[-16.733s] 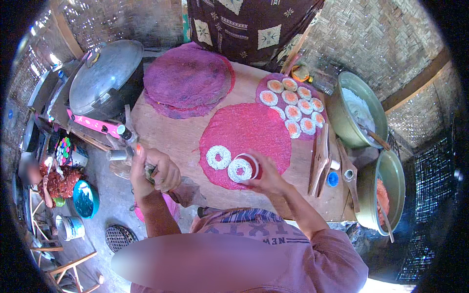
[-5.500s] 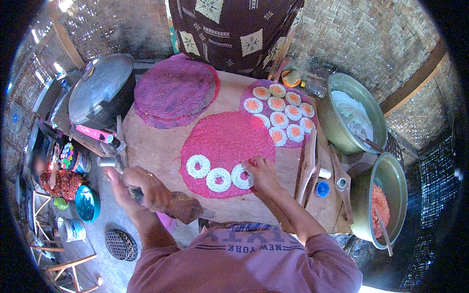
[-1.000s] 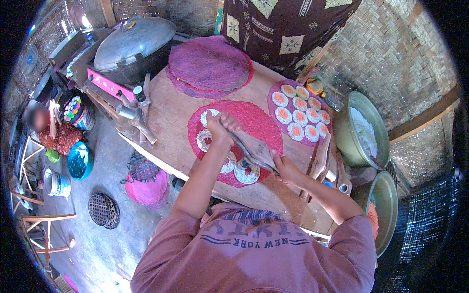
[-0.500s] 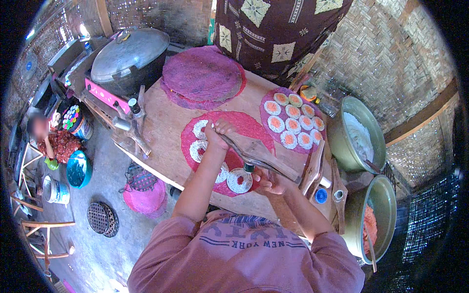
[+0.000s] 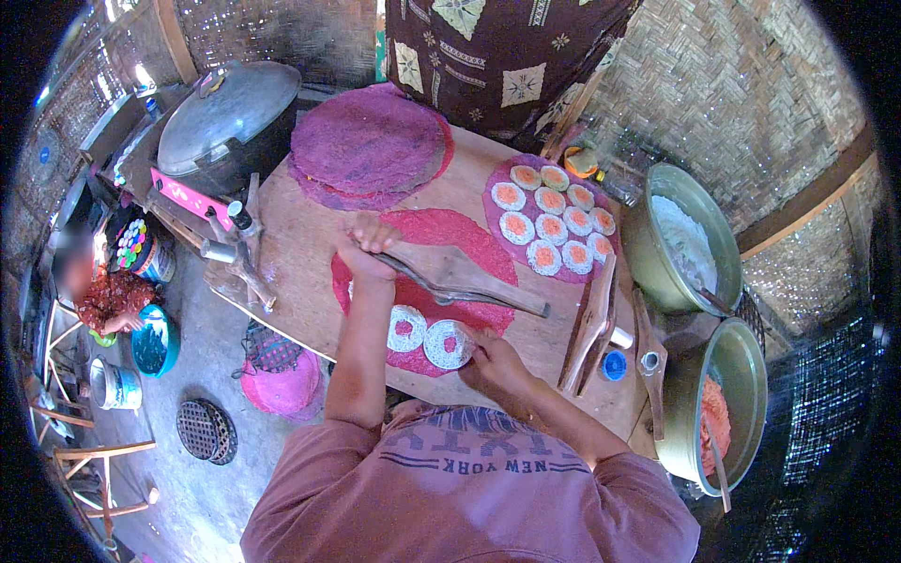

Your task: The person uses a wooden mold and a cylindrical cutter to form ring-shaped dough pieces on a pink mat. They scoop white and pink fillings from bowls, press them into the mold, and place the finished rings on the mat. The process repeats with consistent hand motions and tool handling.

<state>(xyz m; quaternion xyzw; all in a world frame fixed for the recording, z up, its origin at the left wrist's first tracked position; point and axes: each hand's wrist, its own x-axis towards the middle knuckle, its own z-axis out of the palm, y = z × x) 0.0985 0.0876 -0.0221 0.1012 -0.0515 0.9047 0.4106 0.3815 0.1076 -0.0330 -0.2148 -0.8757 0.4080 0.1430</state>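
Observation:
My left hand (image 5: 374,249) grips one end of a long wooden hand press (image 5: 469,280), which lies slanted above the red round sheet (image 5: 441,225). My right hand (image 5: 493,361) is at the edge of the rightmost white lacy ring (image 5: 444,328), fingers bent; what they hold, if anything, is hard to make out. Another white ring (image 5: 404,314) lies beside it on the sheet, and more are hidden behind my left arm. At the upper right, a purple sheet (image 5: 499,253) carries several white rings with orange centres (image 5: 549,230).
Around the table (image 5: 282,235): stacked purple sheets (image 5: 366,141), lidded pot (image 5: 225,117), wooden tools (image 5: 596,319), blue cap (image 5: 615,366), basins of white (image 5: 648,258) and orange (image 5: 680,422) mixture. A seated person (image 5: 103,305) is at left, near a teal basin (image 5: 160,361).
The wooden press and my left hand have shifted left in view. My right hand has left the press's far end and moved down-left to the rightmost ring. The seated person's arm has lowered.

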